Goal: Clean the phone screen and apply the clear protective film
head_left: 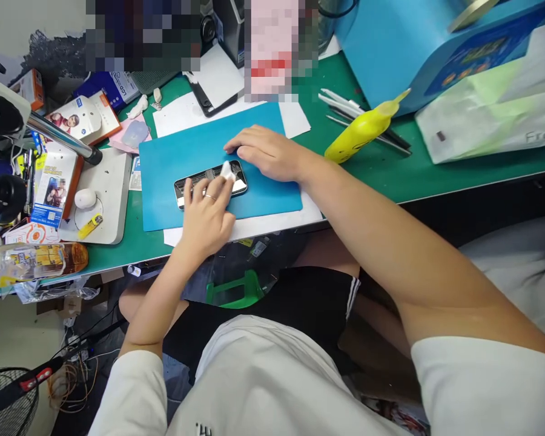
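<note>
A black phone (195, 180) lies screen up on a blue mat (172, 157) on the green desk. My left hand (205, 212), with a ring on one finger, rests on the phone, its fingers spread flat over the glass. My right hand (266, 151) lies at the phone's far right end, fingers pressed together on a small white wipe (227, 171) against the screen.
A yellow squeeze bottle (361, 130) lies right of the mat beside white and dark tools (345, 103). A white bag (490, 115) and a blue box (404, 48) sit at right. A white base plate (109, 188), packaging boxes and a microscope arm (59, 134) crowd the left.
</note>
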Demonstrator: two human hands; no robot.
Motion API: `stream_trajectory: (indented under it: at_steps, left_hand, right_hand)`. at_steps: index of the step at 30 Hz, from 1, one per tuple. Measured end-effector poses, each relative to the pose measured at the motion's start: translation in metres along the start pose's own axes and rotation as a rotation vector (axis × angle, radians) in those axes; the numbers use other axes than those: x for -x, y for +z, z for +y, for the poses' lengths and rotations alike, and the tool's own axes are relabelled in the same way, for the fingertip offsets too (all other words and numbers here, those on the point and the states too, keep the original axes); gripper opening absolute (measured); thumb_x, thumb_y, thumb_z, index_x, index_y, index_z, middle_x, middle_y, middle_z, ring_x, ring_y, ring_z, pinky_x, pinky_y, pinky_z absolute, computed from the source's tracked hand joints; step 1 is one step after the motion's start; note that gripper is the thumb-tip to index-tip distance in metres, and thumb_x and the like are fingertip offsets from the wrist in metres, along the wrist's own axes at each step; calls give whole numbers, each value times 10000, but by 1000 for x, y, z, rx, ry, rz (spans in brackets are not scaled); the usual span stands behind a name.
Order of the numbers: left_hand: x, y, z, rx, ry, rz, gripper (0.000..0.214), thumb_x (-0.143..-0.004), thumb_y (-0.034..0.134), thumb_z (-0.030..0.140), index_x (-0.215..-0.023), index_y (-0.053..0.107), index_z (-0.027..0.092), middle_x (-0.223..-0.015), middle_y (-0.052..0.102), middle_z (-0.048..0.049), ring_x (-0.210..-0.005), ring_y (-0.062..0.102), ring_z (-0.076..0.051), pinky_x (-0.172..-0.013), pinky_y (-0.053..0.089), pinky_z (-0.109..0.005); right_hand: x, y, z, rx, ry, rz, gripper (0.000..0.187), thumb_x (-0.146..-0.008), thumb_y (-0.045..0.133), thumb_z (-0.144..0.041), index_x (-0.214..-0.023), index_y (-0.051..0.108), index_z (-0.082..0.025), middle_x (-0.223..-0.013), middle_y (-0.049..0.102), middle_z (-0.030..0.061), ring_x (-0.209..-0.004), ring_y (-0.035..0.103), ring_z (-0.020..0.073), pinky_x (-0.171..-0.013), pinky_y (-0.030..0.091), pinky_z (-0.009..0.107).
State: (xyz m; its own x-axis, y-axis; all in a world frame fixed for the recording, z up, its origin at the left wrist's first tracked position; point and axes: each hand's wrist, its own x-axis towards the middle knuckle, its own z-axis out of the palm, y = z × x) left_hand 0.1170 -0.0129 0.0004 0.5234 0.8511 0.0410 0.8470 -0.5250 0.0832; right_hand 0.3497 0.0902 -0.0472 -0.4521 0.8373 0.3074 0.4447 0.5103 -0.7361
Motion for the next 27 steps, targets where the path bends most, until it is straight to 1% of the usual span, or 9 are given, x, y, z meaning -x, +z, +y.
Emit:
stream_trajectory:
  at_steps: [4, 7, 10, 13, 16, 18, 20, 23, 27]
  left_hand:
    - [-7, 8, 28, -15, 37, 9, 674, -1032, 427, 189, -1688, 569, 117, -1686, 637, -146, -1527, 559, -358, -1429, 258, -590]
    - [-4, 9, 38, -23, -3, 22, 668, -1040, 433, 188, -1693, 556, 121, -1692, 631, -151, -1550, 552, -363, -1408, 296, -574]
    - [10, 5, 33, -29, -36, 15, 655, -1046, 444, 204, -1687, 562, 132, -1695, 625, -156, -1580, 532, -384, -1407, 290, -588]
    - [32, -1, 15, -29, -104, 9, 658, -1050, 432, 210, -1692, 563, 144, -1700, 618, -161, -1594, 515, -392, -1396, 299, -586]
    - [55, -6, -3, -25, -200, 33, 671, -1050, 405, 210, -1700, 563, 154, -1702, 616, -167, -1591, 507, -395, -1378, 311, -587]
    - [67, -6, -9, -23, -257, 57, 679, -1042, 400, 206, -1697, 572, 156, -1694, 624, -170, -1580, 510, -397, -1377, 300, -598]
    - [75, -5, -8, -21, -292, 71, 688, -1031, 402, 196, -1694, 579, 157, -1690, 628, -171, -1570, 515, -397, -1382, 288, -610]
    - [79, -3, -2, -27, -308, 68, 696, -1026, 409, 193, -1703, 569, 154, -1687, 628, -170, -1568, 521, -391, -1398, 272, -612]
    - [74, -2, 4, -44, -294, 80, 673, -1031, 415, 195, -1682, 583, 162, -1652, 653, -157, -1560, 537, -374, -1411, 265, -609]
  right_hand:
    - [1, -3, -2, -13, 3, -25, 515, -1122, 351, -560, -1278, 767, -300, -1359, 800, 131, -1305, 681, 411, -1210, 472, 664]
    - [3, -5, -2, -17, 6, -34, 555, -1133, 327, -612, -1279, 766, -305, -1367, 800, 134, -1312, 676, 410, -1221, 461, 664]
    - [4, -6, -4, -3, 0, -48, 600, -1137, 302, -671, -1280, 762, -313, -1368, 800, 130, -1322, 675, 408, -1234, 459, 651]
    - [5, -7, -7, 14, 10, -49, 625, -1136, 269, -721, -1272, 754, -350, -1370, 797, 99, -1331, 676, 402, -1246, 458, 642]
    - [5, -9, -10, 13, 9, -61, 719, -1128, 237, -771, -1287, 759, -303, -1376, 790, 139, -1335, 668, 414, -1237, 464, 645]
    - [4, -10, -11, 9, 1, -77, 778, -1116, 237, -805, -1295, 764, -261, -1360, 791, 175, -1324, 666, 425, -1225, 470, 650]
    - [4, -11, -11, 2, 6, -79, 782, -1105, 243, -825, -1289, 770, -278, -1355, 798, 169, -1318, 665, 427, -1218, 476, 649]
    - [5, -10, -11, -2, 20, -57, 760, -1098, 236, -835, -1278, 781, -336, -1371, 803, 124, -1318, 668, 413, -1213, 489, 635]
    - [6, -9, -11, 4, -1, -55, 878, -1087, 203, -882, -1303, 795, -272, -1344, 801, 163, -1294, 690, 409, -1191, 508, 615]
